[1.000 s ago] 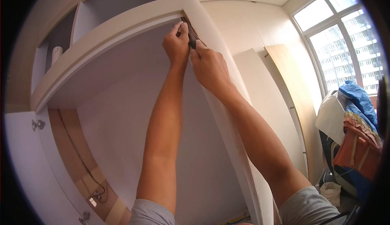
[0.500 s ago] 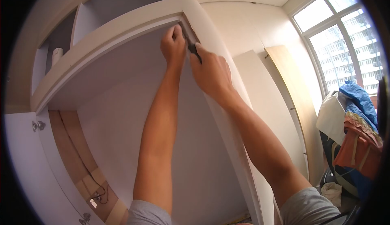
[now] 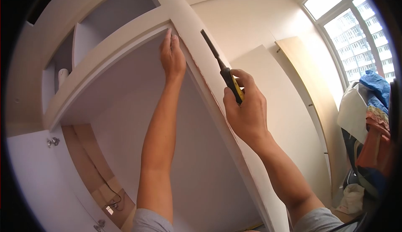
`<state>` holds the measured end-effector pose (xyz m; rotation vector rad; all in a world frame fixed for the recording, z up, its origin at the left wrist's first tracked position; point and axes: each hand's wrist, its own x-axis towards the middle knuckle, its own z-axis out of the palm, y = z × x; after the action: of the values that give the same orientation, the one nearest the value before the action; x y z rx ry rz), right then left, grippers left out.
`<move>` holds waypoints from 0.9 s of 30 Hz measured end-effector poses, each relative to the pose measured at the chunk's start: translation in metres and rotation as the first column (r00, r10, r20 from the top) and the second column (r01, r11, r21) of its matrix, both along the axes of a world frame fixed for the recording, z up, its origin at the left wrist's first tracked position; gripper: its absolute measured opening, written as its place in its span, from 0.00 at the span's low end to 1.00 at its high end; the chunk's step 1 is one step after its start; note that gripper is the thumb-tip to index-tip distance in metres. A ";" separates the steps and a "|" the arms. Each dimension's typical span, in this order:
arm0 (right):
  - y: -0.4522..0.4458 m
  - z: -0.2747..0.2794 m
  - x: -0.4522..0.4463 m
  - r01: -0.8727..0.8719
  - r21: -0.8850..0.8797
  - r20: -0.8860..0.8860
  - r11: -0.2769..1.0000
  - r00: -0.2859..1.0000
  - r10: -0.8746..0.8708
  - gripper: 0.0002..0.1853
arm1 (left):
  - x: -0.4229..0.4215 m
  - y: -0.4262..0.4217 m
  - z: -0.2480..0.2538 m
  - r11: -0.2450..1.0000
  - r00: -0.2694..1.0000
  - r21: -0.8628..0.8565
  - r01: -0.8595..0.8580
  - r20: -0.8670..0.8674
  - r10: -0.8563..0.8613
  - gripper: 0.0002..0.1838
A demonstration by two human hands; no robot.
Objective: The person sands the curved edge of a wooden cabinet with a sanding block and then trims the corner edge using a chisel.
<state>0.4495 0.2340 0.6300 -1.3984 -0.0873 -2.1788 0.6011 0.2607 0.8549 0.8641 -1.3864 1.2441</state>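
Note:
My right hand [image 3: 249, 108] is wrapped round the black and yellow handle of a chisel [image 3: 210, 45]. Its dark flat blade points up and to the left, in front of the cabinet's upright side panel [image 3: 190, 33] and apart from the inner corner. My left hand [image 3: 172, 58] is raised to the top right corner of the cabinet opening, its fingers stretched upward against the frame edge [image 3: 157, 30]. No object shows in that hand. A rough, reddish-brown line runs down the inner edge of the side panel below the corner.
Above the opening are shelf compartments [image 3: 113, 12], one with a white cylinder [image 3: 63, 76]. A hinged door [image 3: 31, 165] stands at the left. Loose panels [image 3: 307, 89] lean on the right wall. Bags and blue sheeting [image 3: 374, 81] are heaped under the window.
My right hand has drawn the chisel away from the corner, down and to the right. My left hand's fingers have straightened from a curl at the corner. The view has shifted slightly.

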 end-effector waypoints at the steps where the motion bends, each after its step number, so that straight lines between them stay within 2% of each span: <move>1: -0.006 -0.002 -0.002 0.026 -0.018 0.021 1.000 0.999 -0.025 0.23 | -0.004 -0.005 0.004 0.998 0.999 0.057 0.031 -0.024 -0.029 0.29; 5: -0.025 -0.012 -0.009 0.117 -0.067 0.054 0.991 0.992 -0.114 0.25 | -0.008 -0.016 0.012 0.982 0.995 0.174 0.076 -0.080 -0.063 0.31; 9: -0.041 -0.012 -0.009 0.117 -0.104 0.038 0.988 0.993 -0.114 0.27 | -0.010 -0.018 0.020 0.978 0.995 0.197 0.064 -0.090 -0.047 0.31; 11: -0.045 -0.007 -0.004 0.037 -0.156 0.050 0.987 0.998 -0.029 0.26 | -0.008 -0.017 0.024 0.977 0.995 0.205 0.057 -0.091 -0.039 0.31; 18: -0.034 0.010 0.002 0.071 -0.240 -0.019 0.968 0.997 -0.078 0.25 | -0.006 -0.010 0.038 0.974 0.997 0.221 0.052 -0.067 -0.038 0.31; 20: -0.028 0.018 -0.001 0.123 -0.221 -0.065 0.968 0.988 -0.140 0.25 | -0.006 -0.008 0.038 0.975 0.998 0.214 0.056 -0.054 -0.045 0.31; 24: -0.023 0.041 0.003 0.216 -0.257 -0.030 0.942 0.973 -0.231 0.24 | -0.003 -0.008 0.024 0.983 0.998 0.172 0.067 -0.005 -0.067 0.31; 27: -0.019 0.071 0.005 0.350 -0.268 -0.019 0.898 0.930 -0.368 0.23 | 0.003 -0.008 0.008 0.986 0.992 0.113 0.124 -0.004 -0.125 0.31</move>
<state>0.4541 0.2146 0.7010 -1.7533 -0.0986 -2.4863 0.6041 0.2523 0.8632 0.8393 -1.5021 1.0811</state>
